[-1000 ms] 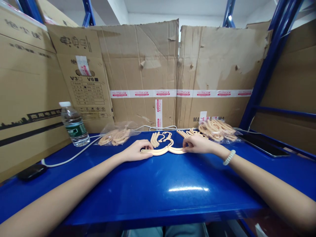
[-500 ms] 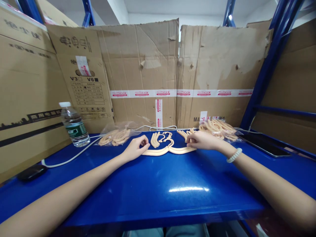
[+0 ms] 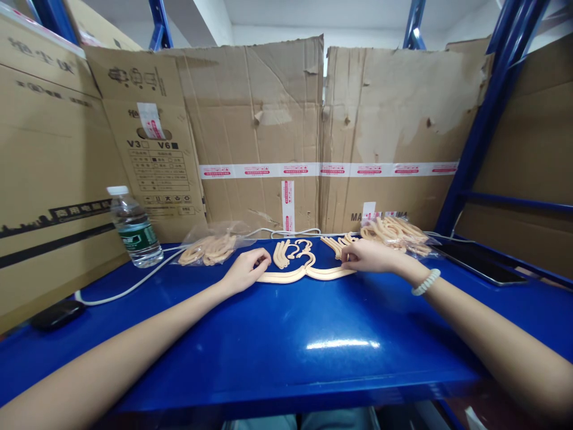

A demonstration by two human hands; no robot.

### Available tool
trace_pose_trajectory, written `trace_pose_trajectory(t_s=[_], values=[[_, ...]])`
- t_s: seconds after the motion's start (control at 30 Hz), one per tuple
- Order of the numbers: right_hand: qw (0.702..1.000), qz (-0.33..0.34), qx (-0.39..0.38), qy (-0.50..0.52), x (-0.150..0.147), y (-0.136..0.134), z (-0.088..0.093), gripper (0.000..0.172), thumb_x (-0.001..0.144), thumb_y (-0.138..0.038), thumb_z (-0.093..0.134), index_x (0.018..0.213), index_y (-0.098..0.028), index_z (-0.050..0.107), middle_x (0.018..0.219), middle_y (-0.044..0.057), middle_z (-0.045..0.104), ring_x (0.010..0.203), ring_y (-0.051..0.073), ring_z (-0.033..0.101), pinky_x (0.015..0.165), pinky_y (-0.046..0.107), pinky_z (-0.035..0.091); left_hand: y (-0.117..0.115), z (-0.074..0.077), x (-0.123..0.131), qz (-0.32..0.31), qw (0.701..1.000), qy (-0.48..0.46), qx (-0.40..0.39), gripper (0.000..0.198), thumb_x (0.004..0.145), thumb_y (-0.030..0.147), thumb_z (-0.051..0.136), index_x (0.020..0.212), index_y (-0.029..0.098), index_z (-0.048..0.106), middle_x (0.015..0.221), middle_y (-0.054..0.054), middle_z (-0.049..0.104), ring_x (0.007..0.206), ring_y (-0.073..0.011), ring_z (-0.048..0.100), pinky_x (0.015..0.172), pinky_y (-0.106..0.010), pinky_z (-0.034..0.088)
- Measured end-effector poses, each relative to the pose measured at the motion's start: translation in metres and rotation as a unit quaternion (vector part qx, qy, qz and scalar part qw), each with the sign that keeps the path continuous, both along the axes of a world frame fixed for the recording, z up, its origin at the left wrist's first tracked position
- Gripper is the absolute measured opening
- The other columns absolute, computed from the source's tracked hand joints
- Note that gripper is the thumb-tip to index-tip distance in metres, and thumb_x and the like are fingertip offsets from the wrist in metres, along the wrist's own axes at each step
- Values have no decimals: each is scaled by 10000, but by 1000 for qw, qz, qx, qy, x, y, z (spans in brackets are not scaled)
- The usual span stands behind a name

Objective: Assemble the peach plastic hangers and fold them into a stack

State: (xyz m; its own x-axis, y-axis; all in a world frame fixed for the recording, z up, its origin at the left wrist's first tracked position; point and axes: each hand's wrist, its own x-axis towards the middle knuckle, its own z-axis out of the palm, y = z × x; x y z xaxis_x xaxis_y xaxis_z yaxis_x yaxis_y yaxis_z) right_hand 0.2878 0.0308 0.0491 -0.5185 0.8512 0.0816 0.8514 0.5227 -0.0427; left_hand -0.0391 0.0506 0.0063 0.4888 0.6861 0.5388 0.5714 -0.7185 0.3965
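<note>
Two long curved beige plastic pieces point(image 3: 304, 274) lie end to end on the blue table point(image 3: 313, 334), meeting in the middle. My left hand point(image 3: 245, 270) rests at the left piece's outer end, fingers curled and touching it. My right hand point(image 3: 369, 256), a white bead bracelet on its wrist, is curled at the right piece's outer end and beside a small heap of loose beige pieces point(image 3: 338, 242). More loose curved pieces point(image 3: 286, 252) sit just behind the pair.
A clear bag of beige pieces point(image 3: 210, 246) lies at left, another bag point(image 3: 396, 233) at right. A water bottle point(image 3: 133, 227), white cable point(image 3: 129, 285) and black device point(image 3: 58, 312) are on the left; a dark tablet point(image 3: 481, 263) on the right. Cardboard boxes point(image 3: 268, 131) wall the back.
My right hand slid right and back, off the long piece's middle to its outer end by the loose heap. My left hand lifted slightly and curled at the left end.
</note>
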Motion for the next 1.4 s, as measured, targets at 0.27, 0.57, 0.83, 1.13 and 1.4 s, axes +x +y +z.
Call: trace_pose_trajectory(t_s=[0.27, 0.57, 0.83, 1.13, 1.4], values=[[1000, -25, 4, -6, 1, 0, 4, 179, 776, -208, 560, 865, -160, 707, 794, 67, 700, 668, 186, 621, 550, 250, 393, 1, -1, -2, 2, 1000, 7, -14, 191, 877, 226, 400, 756, 172, 537, 741, -10, 614, 697, -153, 567, 666, -253, 399], [999, -42, 5, -30, -1, -3, 7, 194, 785, -220, 549, 887, -167, 706, 788, 54, 691, 675, 177, 623, 547, 231, 383, 4, -4, -2, 23, 999, 18, 16, 170, 786, 192, 423, 673, 167, 547, 663, 2, 595, 623, -145, 531, 607, -248, 383], [999, -39, -6, -30, 0, -2, 6, 195, 788, -230, 557, 895, -156, 702, 774, 54, 687, 660, 171, 611, 534, 232, 373, 7, -8, -3, 13, 1000, -2, 19, 89, 713, 151, 461, 674, 170, 539, 676, -2, 601, 636, -142, 549, 626, -248, 423], [999, -39, 0, -31, 2, 2, 3, 190, 796, -271, 559, 870, -161, 696, 765, 54, 684, 651, 173, 604, 526, 236, 362, 8, -9, -3, 5, 1000, -5, 29, 84, 668, 103, 493, 699, 173, 528, 688, 11, 598, 640, -134, 556, 643, -249, 453], [999, -30, -5, -30, 4, 5, -2, 178, 791, -260, 554, 856, -167, 692, 738, 50, 684, 632, 165, 603, 510, 227, 350, 15, -13, -8, 50, 994, 0, 93, 284, 576, -37, 390, 724, 177, 505, 714, 6, 552, 673, -138, 536, 637, -245, 421]])
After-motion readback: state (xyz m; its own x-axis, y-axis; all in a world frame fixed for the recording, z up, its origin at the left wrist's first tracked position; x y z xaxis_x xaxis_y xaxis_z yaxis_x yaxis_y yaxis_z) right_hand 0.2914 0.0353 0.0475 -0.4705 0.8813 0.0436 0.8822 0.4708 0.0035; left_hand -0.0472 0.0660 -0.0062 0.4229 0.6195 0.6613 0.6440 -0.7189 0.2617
